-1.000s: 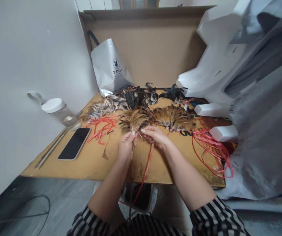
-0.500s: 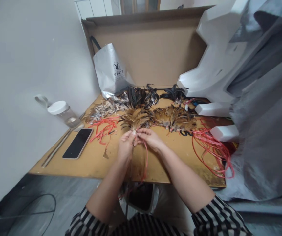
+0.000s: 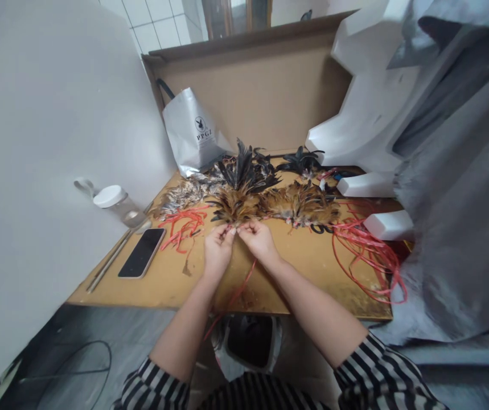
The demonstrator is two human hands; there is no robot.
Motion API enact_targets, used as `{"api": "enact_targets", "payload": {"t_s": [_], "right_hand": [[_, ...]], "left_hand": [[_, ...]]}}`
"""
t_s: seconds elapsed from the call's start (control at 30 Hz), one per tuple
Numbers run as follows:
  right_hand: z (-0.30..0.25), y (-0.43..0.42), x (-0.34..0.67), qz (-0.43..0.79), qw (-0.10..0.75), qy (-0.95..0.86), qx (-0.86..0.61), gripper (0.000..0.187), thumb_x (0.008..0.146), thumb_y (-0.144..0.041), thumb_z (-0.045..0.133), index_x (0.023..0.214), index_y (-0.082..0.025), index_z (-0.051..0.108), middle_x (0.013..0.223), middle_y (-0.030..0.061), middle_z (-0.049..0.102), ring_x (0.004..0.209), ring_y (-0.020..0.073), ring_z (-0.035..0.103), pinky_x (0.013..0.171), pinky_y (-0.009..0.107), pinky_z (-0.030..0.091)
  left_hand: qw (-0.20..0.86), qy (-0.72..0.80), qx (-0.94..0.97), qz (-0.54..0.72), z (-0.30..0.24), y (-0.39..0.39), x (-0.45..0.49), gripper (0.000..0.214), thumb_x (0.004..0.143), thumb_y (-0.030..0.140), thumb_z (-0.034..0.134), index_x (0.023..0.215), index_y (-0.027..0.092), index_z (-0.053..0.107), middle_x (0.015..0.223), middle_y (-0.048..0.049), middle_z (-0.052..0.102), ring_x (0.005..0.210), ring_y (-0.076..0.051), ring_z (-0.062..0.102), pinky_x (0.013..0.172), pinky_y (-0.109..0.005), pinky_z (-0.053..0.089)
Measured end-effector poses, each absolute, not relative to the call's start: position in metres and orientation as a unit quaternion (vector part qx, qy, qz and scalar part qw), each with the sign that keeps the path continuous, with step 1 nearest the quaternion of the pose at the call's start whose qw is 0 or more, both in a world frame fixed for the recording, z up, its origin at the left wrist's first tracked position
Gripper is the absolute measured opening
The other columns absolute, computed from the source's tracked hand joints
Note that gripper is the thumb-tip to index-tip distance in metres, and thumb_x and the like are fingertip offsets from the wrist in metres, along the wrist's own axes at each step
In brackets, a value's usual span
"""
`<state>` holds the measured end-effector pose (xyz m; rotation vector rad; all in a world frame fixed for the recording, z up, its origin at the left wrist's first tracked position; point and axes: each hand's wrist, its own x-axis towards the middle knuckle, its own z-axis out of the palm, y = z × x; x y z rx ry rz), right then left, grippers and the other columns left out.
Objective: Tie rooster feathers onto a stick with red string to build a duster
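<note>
Wooden table [image 3: 312, 265], left hand [image 3: 217, 251] and right hand [image 3: 259, 242], grips pinched on feather bundle [image 3: 233, 206], red cord [image 3: 239, 289] below

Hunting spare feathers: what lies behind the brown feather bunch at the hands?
Black feathers rise behind the brown feather bunch, then a silver bag against cardboard. Their quill ends are covered.

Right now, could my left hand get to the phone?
Probably yes: the phone lies flat on the table left of the left hand, only a small scrap between, though that hand is pinching the feather bundle.
</note>
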<state>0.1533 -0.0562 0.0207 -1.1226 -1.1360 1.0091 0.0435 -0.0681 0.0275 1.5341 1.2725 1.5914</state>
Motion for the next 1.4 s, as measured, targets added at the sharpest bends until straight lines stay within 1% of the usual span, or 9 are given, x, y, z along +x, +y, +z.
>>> {"api": "enact_targets", "payload": {"t_s": [0.1,0.33,0.57,0.7,0.9,1.07,1.23,1.3,1.4], "right_hand": [[0.019,-0.056,0.151,0.437,0.610,-0.471,-0.464,0.017,0.059,-0.033,0.058,0.057,-0.016,0.055,0.052,-0.0029,0.051,0.049,0.0087,0.041,0.051,0.022,0.034],[0.011,-0.059,0.146,0.416,0.588,-0.514,-0.465,0.019,0.062,-0.033,0.057,0.054,-0.016,0.057,0.048,-0.0037,0.049,0.047,0.0085,0.038,0.049,0.022,0.031],[0.011,-0.058,0.144,0.468,0.598,-0.452,-0.468,0.022,0.060,-0.036,0.062,0.057,-0.015,0.060,0.051,-0.0026,0.054,0.048,0.0086,0.041,0.050,0.022,0.033],[0.010,-0.057,0.148,0.442,0.610,-0.453,-0.477,0.022,0.061,-0.035,0.063,0.054,-0.015,0.058,0.047,-0.0038,0.050,0.046,0.0079,0.038,0.047,0.021,0.031],[0.002,-0.053,0.146,0.468,0.609,-0.432,-0.474,0.019,0.058,-0.033,0.065,0.059,-0.015,0.060,0.055,-0.0007,0.059,0.049,0.0103,0.048,0.053,0.023,0.038],[0.001,-0.053,0.143,0.499,0.603,-0.394,-0.482,0.019,0.057,-0.032,0.065,0.055,-0.014,0.058,0.050,-0.0028,0.055,0.048,0.0094,0.046,0.050,0.022,0.036],[0.013,-0.056,0.147,0.565,0.636,-0.323,-0.415,0.017,0.050,-0.025,0.070,0.055,-0.014,0.059,0.054,-0.0025,0.058,0.052,0.0086,0.050,0.053,0.021,0.038],[0.019,-0.057,0.151,0.593,0.634,-0.311,-0.387,0.021,0.047,-0.024,0.075,0.058,-0.014,0.060,0.056,-0.0015,0.060,0.051,0.0080,0.050,0.050,0.020,0.037],[0.025,-0.061,0.156,0.641,0.594,-0.335,-0.354,0.026,0.048,-0.027,0.078,0.063,-0.012,0.062,0.053,-0.0017,0.058,0.040,0.0048,0.041,0.039,0.019,0.027]], "left_hand": [[0.209,0.492,0.640,0.552,0.024,-0.064,0.040,0.016,0.074,0.024,0.059,0.082,0.013,0.068,0.078,-0.0075,0.065,0.074,-0.018,0.057,0.074,-0.031,0.044],[0.165,0.524,0.663,0.508,0.017,-0.059,0.031,0.015,0.075,0.020,0.054,0.080,0.013,0.067,0.076,-0.0073,0.064,0.072,-0.018,0.057,0.071,-0.031,0.045],[0.000,0.573,0.707,0.414,0.022,-0.073,0.043,0.023,0.084,0.020,0.043,0.077,0.013,0.064,0.073,-0.0085,0.055,0.073,-0.020,0.053,0.070,-0.031,0.042],[-0.019,0.586,0.714,0.383,0.020,-0.076,0.057,0.026,0.086,0.016,0.038,0.092,0.013,0.062,0.081,-0.0104,0.053,0.080,-0.021,0.052,0.073,-0.032,0.043],[-0.014,0.613,0.706,0.355,0.018,-0.076,0.064,0.035,0.085,0.015,0.036,0.113,0.010,0.057,0.083,-0.0110,0.050,0.080,-0.022,0.052,0.074,-0.034,0.044],[-0.025,0.594,0.713,0.372,0.012,-0.084,0.069,0.047,0.082,0.015,0.041,0.128,0.007,0.046,0.097,-0.0161,0.051,0.097,-0.027,0.050,0.083,-0.039,0.043],[0.094,0.538,0.692,0.472,0.017,-0.090,0.066,0.045,0.077,0.011,0.045,0.121,0.014,0.053,0.103,-0.0135,0.053,0.102,-0.024,0.051,0.091,-0.040,0.042],[0.225,0.512,0.635,0.534,0.025,-0.091,0.060,0.035,0.078,0.017,0.049,0.112,0.016,0.057,0.100,-0.0107,0.056,0.094,-0.020,0.055,0.084,-0.036,0.046],[0.494,0.461,0.483,0.557,0.040,-0.092,0.049,0.024,0.078,0.029,0.056,0.097,0.015,0.059,0.087,-0.0071,0.060,0.071,-0.014,0.059,0.062,-0.026,0.050]]}}
